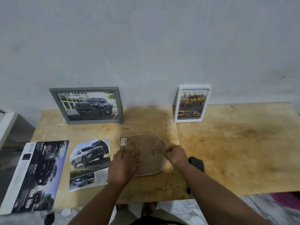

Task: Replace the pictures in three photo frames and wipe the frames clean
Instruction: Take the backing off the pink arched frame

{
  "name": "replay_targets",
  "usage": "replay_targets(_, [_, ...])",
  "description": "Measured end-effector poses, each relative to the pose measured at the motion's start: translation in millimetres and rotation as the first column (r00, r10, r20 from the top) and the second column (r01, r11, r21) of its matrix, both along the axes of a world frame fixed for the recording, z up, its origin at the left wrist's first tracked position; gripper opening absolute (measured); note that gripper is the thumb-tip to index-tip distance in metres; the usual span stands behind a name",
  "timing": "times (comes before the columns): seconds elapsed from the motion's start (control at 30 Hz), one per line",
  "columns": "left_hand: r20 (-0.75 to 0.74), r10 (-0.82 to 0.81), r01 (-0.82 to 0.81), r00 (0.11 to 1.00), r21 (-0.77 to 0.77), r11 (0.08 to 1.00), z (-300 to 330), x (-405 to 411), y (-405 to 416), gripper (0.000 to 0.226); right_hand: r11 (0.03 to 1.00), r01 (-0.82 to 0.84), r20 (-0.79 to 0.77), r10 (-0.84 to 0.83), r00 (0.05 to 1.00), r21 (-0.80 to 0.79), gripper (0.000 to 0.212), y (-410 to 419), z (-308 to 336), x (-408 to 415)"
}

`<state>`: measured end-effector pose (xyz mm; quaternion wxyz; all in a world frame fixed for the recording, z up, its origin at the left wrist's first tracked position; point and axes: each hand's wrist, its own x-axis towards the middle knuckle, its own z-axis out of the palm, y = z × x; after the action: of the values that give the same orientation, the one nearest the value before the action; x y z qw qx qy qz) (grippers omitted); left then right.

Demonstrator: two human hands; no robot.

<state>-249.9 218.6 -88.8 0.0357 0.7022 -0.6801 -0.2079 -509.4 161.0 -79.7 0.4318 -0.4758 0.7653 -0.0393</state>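
Note:
An arch-shaped photo frame (144, 148) lies face down on the wooden table (235, 151), its stained brown backing board up. My left hand (122, 166) rests on the backing's left part, fingers bent over it. My right hand (176, 154) pinches at the frame's rounded right edge. A grey frame (87, 105) with a dark pickup picture leans on the wall at back left. A white frame (191, 103) with a yellow truck picture leans at back right. A loose truck picture (89, 163) lies left of my hands.
A car brochure (35, 174) lies at the table's left front corner, partly over the edge. A dark cloth (197, 162) sits just behind my right wrist. A white ledge (6, 125) stands at far left. A pink basket (287, 199) shows below the table's right front.

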Motion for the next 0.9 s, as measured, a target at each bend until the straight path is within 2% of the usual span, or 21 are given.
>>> replay_targets(0.07, [-0.064,0.12,-0.117,0.991,0.052,0.992,-2,6,-3,0.066,1.0,0.012,-0.031,-0.011,0.999,0.024,0.024,1,-1,3])
replay_targets(0.27, [-0.317,0.38,-0.339,0.869,0.179,0.924,4,2,-12,0.067,0.997,0.075,-0.069,-0.074,0.995,0.017,0.024,-3,-2,14])
replay_targets(0.4, [-0.344,0.408,-0.347,0.846,0.225,0.91,3,6,-14,0.062,0.992,0.1,-0.072,-0.094,0.993,0.076,0.023,-9,-4,21])
replay_targets(0.5, [-0.35,0.428,-0.357,0.833,0.249,0.9,1,9,-13,0.065,0.991,0.107,-0.076,-0.101,0.992,0.078,0.031,-9,-7,22])
replay_targets(0.63, [-0.4,0.475,-0.388,0.784,0.282,0.877,-3,10,-12,0.07,0.985,0.123,-0.065,-0.116,0.991,0.119,0.03,-12,-8,25])
replay_targets(0.7, [-0.424,0.498,-0.401,0.756,0.302,0.865,-6,13,-14,0.073,0.979,0.114,-0.064,-0.105,0.992,0.168,0.047,-16,-11,28])
replay_targets(0.8, [-0.441,0.513,-0.406,0.736,0.319,0.856,-9,15,-17,0.071,0.959,0.109,-0.058,-0.097,0.994,0.261,0.095,-18,-30,28])
replay_targets(0.83, [-0.44,0.518,-0.406,0.734,0.326,0.854,-8,16,-17,0.071,0.954,0.116,-0.058,-0.104,0.993,0.276,0.102,-18,-31,29])
replay_targets(0.9, [-0.437,0.514,-0.403,0.738,0.325,0.855,-6,16,-18,0.071,0.958,0.126,-0.065,-0.113,0.991,0.257,0.092,-20,-27,31])
